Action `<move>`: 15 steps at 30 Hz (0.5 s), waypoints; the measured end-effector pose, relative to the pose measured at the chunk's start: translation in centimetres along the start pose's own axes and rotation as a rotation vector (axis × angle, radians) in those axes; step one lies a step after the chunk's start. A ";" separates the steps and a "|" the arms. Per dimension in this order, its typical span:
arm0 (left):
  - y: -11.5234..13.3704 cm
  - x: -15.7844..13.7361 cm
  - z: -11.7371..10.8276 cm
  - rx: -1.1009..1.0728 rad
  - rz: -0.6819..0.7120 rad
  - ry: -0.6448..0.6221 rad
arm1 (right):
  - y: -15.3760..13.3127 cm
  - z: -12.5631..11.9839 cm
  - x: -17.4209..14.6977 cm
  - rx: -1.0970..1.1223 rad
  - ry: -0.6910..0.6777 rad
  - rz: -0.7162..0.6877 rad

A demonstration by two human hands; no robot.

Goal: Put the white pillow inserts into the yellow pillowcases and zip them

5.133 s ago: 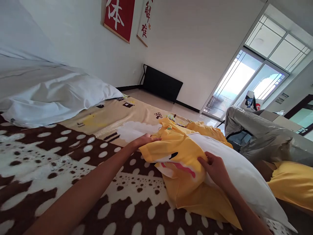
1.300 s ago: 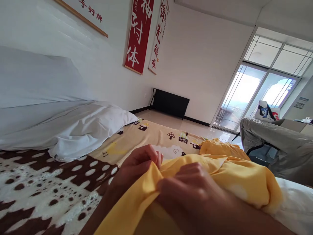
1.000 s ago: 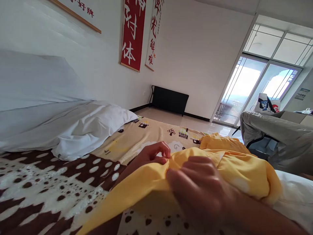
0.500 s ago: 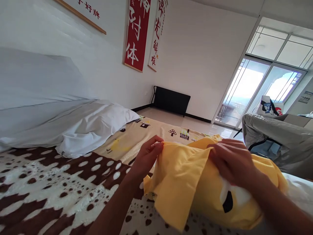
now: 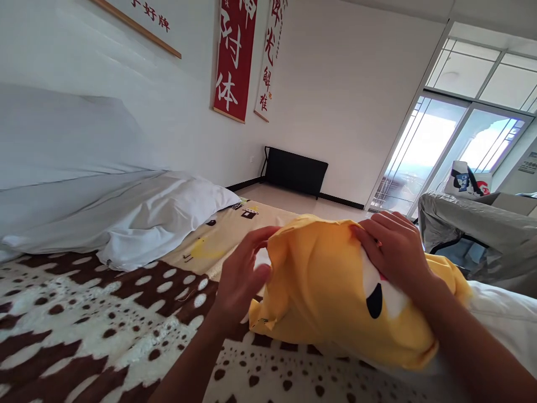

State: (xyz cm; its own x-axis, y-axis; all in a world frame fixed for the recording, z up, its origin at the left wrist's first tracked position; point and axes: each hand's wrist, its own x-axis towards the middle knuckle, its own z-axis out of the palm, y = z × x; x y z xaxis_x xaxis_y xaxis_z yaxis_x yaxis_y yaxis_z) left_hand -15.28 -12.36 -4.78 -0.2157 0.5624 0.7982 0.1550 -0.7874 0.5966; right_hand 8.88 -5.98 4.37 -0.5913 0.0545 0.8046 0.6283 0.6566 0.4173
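Note:
A yellow pillowcase (image 5: 319, 280) with a black-and-white cartoon pattern lies bulging in front of me, its contents hidden. My left hand (image 5: 245, 271) is at its left end, thumb and fingers apart, the fingertips touching the cloth's upper corner. A bit of white shows between that thumb and fingers; I cannot tell what it is. On the top right of the pillowcase, my right hand (image 5: 392, 243) pinches the fabric, fingers curled over. Underneath spreads a brown-and-white patterned blanket (image 5: 104, 330).
White bedding (image 5: 168, 212) lies bunched on the left. A beige blanket section (image 5: 222, 235) with cartoon prints runs behind my left hand. White fabric (image 5: 503, 313) sits at right. Beyond are a black folded panel (image 5: 296, 172), a plastic-covered piece of furniture (image 5: 482, 224) and glass doors (image 5: 423, 140).
The loose yellow flap that hung down at the front is now lifted up and back, and the pillowcase looks fuller. My left hand's pinch has opened. My right hand has moved slightly up.

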 end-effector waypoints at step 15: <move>1.1 0.3 0.8 0.077 -0.218 -0.071 | -0.2 -3.7 -5.0 -0.059 -0.194 0.049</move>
State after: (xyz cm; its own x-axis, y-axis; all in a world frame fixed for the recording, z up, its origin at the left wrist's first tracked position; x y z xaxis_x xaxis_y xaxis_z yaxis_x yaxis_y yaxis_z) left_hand -14.43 -12.85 -3.87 -0.1842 0.7356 0.6519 0.1856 -0.6253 0.7580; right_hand 13.60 -9.11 1.81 -0.6420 0.2334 0.7303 0.6841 0.6044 0.4083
